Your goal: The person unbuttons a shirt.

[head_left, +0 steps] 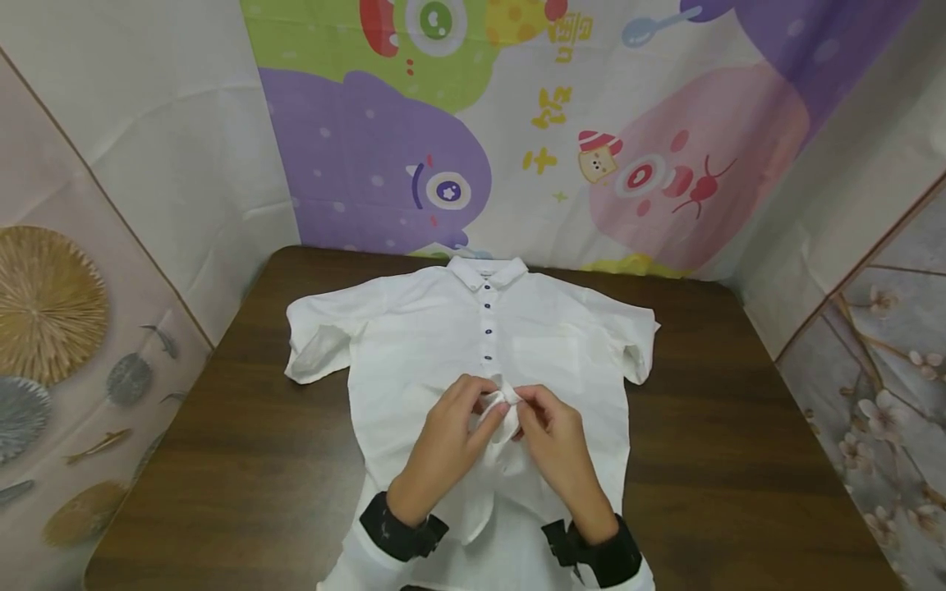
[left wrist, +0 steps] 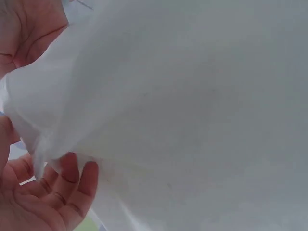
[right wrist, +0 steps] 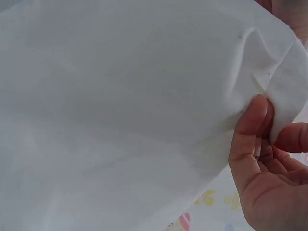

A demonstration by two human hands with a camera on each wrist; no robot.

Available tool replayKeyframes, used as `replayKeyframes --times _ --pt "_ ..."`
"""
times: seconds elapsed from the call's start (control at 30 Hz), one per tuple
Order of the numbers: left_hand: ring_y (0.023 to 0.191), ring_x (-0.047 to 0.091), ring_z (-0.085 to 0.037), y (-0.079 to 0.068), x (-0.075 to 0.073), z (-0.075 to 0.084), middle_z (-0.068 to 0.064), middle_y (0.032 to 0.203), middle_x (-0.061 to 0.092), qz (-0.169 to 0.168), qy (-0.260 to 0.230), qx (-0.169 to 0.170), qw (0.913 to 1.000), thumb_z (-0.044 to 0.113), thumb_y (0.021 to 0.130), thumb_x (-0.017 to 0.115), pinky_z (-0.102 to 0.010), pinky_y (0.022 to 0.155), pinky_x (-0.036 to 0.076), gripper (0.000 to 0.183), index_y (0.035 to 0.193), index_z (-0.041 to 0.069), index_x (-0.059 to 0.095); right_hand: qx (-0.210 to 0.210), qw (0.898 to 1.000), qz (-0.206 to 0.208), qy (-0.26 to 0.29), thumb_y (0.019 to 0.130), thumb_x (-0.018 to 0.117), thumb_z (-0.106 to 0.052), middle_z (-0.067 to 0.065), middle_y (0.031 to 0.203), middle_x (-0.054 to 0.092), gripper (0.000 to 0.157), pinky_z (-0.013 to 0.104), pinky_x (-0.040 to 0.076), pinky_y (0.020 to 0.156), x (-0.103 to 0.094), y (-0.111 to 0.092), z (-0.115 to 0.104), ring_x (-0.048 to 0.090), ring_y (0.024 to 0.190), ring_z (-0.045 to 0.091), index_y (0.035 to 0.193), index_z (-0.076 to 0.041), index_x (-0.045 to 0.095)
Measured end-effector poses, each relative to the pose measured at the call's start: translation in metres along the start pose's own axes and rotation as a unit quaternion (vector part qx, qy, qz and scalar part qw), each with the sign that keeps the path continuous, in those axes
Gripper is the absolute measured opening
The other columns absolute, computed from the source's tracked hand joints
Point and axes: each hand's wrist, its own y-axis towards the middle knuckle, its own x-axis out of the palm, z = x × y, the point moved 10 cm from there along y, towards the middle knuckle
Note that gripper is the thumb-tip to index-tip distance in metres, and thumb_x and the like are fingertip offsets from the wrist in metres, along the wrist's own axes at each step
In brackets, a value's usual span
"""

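Observation:
A white short-sleeved shirt (head_left: 421, 328) lies spread face up, with its collar (head_left: 488, 273) at the far side. Small dark buttons run down the upper placket. Just below the lowest visible button, my left hand (head_left: 446, 435) pinches the raised front edge of the shirt between thumb and fingers. Beside it, my right hand (head_left: 559, 443) pinches the same bunched cloth from the other side. Lifted fabric (left wrist: 183, 110) fills most of the left wrist view. In the right wrist view, fingertips (right wrist: 255, 113) press into a fold; the button there is hidden.
Under the shirt is a dark brown wooden table (head_left: 702, 435). A cartoon-printed cloth (head_left: 384, 156) hangs along its back edge, and patterned panels (head_left: 887, 394) stand at both sides. Black bands (head_left: 399, 529) circle both wrists.

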Motion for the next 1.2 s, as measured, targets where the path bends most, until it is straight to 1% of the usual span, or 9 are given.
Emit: replayKeyframes --times 0.13,0.3,0.4,0.5,0.7,0.83,0.93,1.1,1.2 --pt "0.074 0.05 -0.009 0.004 0.0 0.008 0.001 0.084 0.051 0.006 -0.008 0.017 0.9998 0.02 0.089 0.062 -0.02 0.065 0.046 0.016 0.101 0.009 0.06 -0.008 1.0 0.011 -0.022 0.093 0.055 -0.011 0.008 0.082 0.065 0.015 0.022 0.048 0.058 -0.006 0.002 -0.004 0.055 0.065 0.008 0.1 -0.004 0.066" --pt "0.076 0.052 -0.009 0.006 -0.001 0.01 -0.001 0.085 0.051 0.008 -0.018 0.008 0.9998 0.017 0.089 0.062 -0.021 0.069 0.048 0.011 0.095 0.007 0.061 -0.038 0.997 0.038 -0.062 0.091 0.059 -0.018 0.004 0.083 0.065 0.015 0.02 0.046 0.059 -0.01 0.003 -0.008 0.055 0.069 0.009 0.097 -0.006 0.067" --pt "0.076 0.053 -0.008 0.006 -0.003 0.009 -0.001 0.086 0.051 0.012 -0.022 0.006 0.9997 0.015 0.089 0.061 -0.02 0.069 0.049 0.009 0.093 0.006 0.062 -0.063 0.994 0.052 -0.073 0.091 0.059 -0.019 0.003 0.086 0.065 0.015 0.021 0.047 0.063 -0.011 0.003 -0.011 0.057 0.072 0.011 0.096 -0.007 0.067" --pt "0.074 0.052 -0.007 0.006 -0.005 0.009 -0.001 0.085 0.051 0.018 -0.027 0.01 0.9994 0.014 0.09 0.061 -0.018 0.067 0.048 0.009 0.092 0.006 0.064 -0.082 0.991 0.066 -0.079 0.091 0.06 -0.02 0.001 0.086 0.063 0.015 0.021 0.048 0.065 -0.013 0.002 -0.013 0.057 0.072 0.011 0.094 -0.008 0.068" --pt "0.069 0.047 -0.006 0.005 -0.008 0.009 0.0 0.083 0.05 0.024 -0.032 0.014 0.9991 0.015 0.09 0.06 -0.017 0.061 0.044 0.012 0.092 0.006 0.067 -0.097 0.989 0.09 -0.066 0.089 0.063 -0.018 -0.001 0.086 0.063 0.011 0.02 0.048 0.064 -0.016 0.002 -0.012 0.056 0.072 0.007 0.091 -0.01 0.07" --pt "0.069 0.046 -0.007 0.005 -0.008 0.01 0.0 0.082 0.05 0.019 -0.043 0.014 0.9988 0.014 0.09 0.06 -0.018 0.062 0.043 0.012 0.091 0.006 0.068 -0.095 0.99 0.092 -0.048 0.087 0.065 -0.017 -0.001 0.087 0.063 0.01 0.02 0.048 0.064 -0.018 0.001 -0.009 0.055 0.071 0.004 0.091 -0.01 0.071" --pt "0.072 0.046 -0.007 0.004 -0.007 0.012 0.0 0.083 0.051 0.01 -0.045 0.016 0.9988 0.013 0.09 0.06 -0.019 0.063 0.043 0.011 0.092 0.005 0.068 -0.089 0.991 0.09 -0.035 0.086 0.066 -0.016 -0.001 0.087 0.063 0.009 0.02 0.048 0.064 -0.018 0.001 -0.006 0.055 0.071 0.004 0.091 -0.01 0.071" --pt "0.074 0.042 -0.008 0.005 0.0 0.015 -0.001 0.085 0.05 -0.014 -0.031 0.027 0.9991 0.018 0.089 0.063 -0.021 0.066 0.04 0.015 0.095 0.005 0.066 -0.074 0.993 0.087 -0.012 0.085 0.067 -0.017 0.0 0.085 0.064 0.008 0.02 0.048 0.063 -0.016 0.002 -0.002 0.057 0.071 0.005 0.088 -0.01 0.071" --pt "0.074 0.041 -0.008 0.005 0.002 0.015 0.0 0.084 0.05 -0.018 -0.033 0.023 0.999 0.02 0.088 0.064 -0.021 0.065 0.039 0.015 0.092 0.006 0.066 -0.071 0.994 0.085 -0.001 0.085 0.067 -0.017 0.0 0.084 0.064 0.008 0.02 0.048 0.064 -0.015 0.003 0.0 0.057 0.071 0.006 0.086 -0.009 0.07"
